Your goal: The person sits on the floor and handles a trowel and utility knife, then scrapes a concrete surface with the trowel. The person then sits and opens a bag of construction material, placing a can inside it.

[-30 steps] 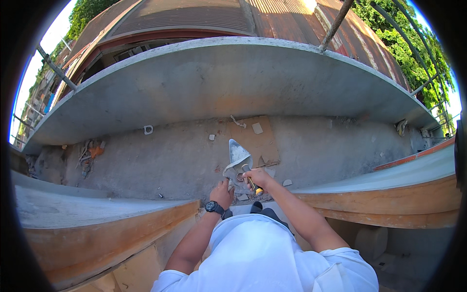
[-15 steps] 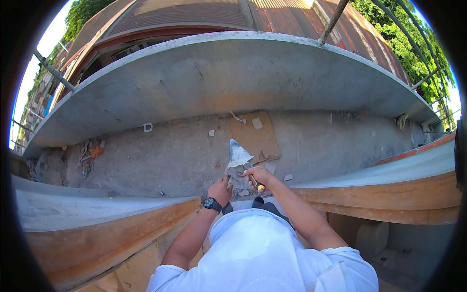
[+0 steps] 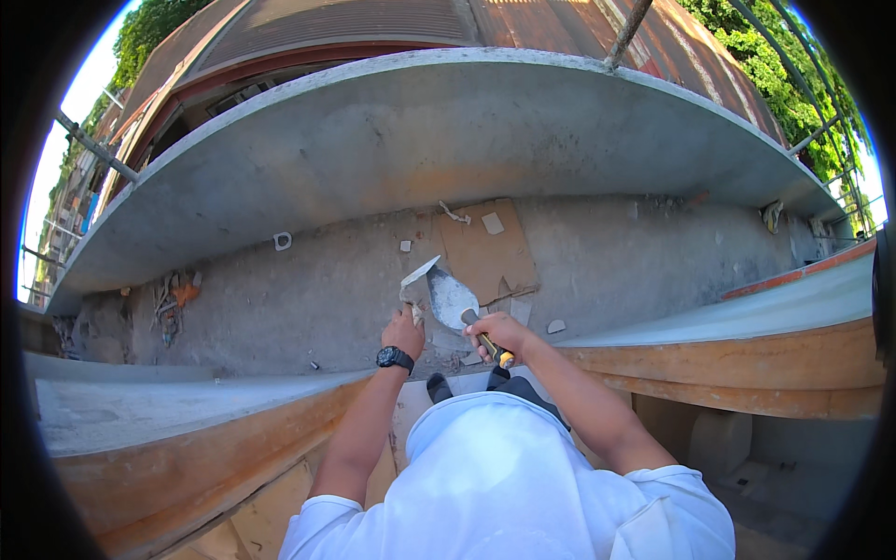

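My right hand (image 3: pixel 497 335) is wrapped round the black-and-yellow handle of a pointed trowel (image 3: pixel 453 301). Whitish residue coats the trowel's blade, which points away from me. Beside the blade, my left hand (image 3: pixel 404 332), with a black watch on its wrist, grips a flat scraper (image 3: pixel 419 272) with a pale, broad edge. The scraper's edge lies close to the trowel's left side; I cannot tell whether they touch. Fingers hide most of the scraper's handle.
Below lies a grey concrete floor (image 3: pixel 345 280) with a cardboard sheet (image 3: pixel 481 245), pale fragments and debris (image 3: pixel 170 306) at the left. A curved concrete parapet (image 3: pixel 392 140) stands ahead. Wood-faced sills (image 3: pixel 728 369) flank me. Metal posts and rusty roofs are beyond.
My left hand has moved forward and left, carrying the scraper from over the trowel to the blade's left side. The trowel has turned slightly and come a little nearer to me.
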The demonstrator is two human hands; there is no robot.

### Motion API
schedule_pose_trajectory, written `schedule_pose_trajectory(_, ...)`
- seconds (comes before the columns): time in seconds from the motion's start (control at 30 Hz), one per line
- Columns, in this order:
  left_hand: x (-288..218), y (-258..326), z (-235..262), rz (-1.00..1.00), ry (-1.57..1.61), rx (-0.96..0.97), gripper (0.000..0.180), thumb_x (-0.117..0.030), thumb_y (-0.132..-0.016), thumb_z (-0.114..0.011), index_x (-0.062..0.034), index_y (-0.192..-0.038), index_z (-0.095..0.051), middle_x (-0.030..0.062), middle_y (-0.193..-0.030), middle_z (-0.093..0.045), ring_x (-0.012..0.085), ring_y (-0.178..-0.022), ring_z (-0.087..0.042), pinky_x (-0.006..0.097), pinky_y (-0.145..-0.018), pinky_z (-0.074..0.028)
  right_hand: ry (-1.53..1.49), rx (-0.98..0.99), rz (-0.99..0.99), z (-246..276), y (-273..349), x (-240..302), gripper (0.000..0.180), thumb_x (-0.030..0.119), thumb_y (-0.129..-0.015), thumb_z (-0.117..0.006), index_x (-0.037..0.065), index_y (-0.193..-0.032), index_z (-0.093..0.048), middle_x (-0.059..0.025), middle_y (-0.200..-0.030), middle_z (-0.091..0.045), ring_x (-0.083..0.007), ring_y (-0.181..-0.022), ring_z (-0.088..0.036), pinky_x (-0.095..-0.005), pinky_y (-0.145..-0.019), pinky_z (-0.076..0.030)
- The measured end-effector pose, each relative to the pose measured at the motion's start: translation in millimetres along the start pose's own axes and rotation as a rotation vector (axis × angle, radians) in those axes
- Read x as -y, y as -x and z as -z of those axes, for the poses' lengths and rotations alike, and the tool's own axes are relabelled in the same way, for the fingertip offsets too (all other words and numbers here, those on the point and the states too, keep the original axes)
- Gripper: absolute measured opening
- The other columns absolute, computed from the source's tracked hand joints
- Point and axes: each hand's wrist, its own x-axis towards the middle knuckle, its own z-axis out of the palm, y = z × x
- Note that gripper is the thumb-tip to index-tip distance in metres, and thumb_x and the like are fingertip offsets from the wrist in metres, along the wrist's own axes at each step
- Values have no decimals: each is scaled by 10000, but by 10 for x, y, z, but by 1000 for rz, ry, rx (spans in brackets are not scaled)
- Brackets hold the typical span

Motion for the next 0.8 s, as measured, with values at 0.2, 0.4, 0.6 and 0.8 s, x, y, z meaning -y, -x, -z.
schedule_pose_trajectory(0.2,12,283,-230,9,17,67,492,-294,-923,-672,-38,-1324,-547,249,-1144,-634,448,-1003,-671,522,-837,-558,181,-186,144,108,-101,29,218,218,-909,-672,8,-866,-632,-92,-694,-636,-189,-527,-623,-356,-484,-519)
schedule_pose_trajectory(0.4,324,25,-206,223,253,-101,417,-330,-933,-665,3,-1181,-625,267,-1009,-697,470,-963,-671,525,-834,-537,1123,-487,455,287,-32,-162,242,196,-898,-659,-15,-995,-591,-219,-850,-688,-371,-754,-701,-486,-684,-562)
schedule_pose_trajectory(0.6,66,368,75,-6,424,-103,427,-370,-930,-675,13,-1116,-641,271,-970,-705,481,-931,-666,527,-796,-523,1267,-677,318,377,-17,-148,347,202,-882,-671,20,-1153,-552,-274,-991,-688,-472,-968,-672,-558,-840,-533)
schedule_pose_trajectory(0.8,-543,693,5,-126,328,15,434,-370,-943,-650,9,-1152,-620,263,-1041,-696,469,-953,-671,539,-798,-538,1277,-759,473,329,-159,-207,341,243,-893,-703,28,-1144,-621,-246,-974,-697,-450,-938,-687,-544,-822,-543)
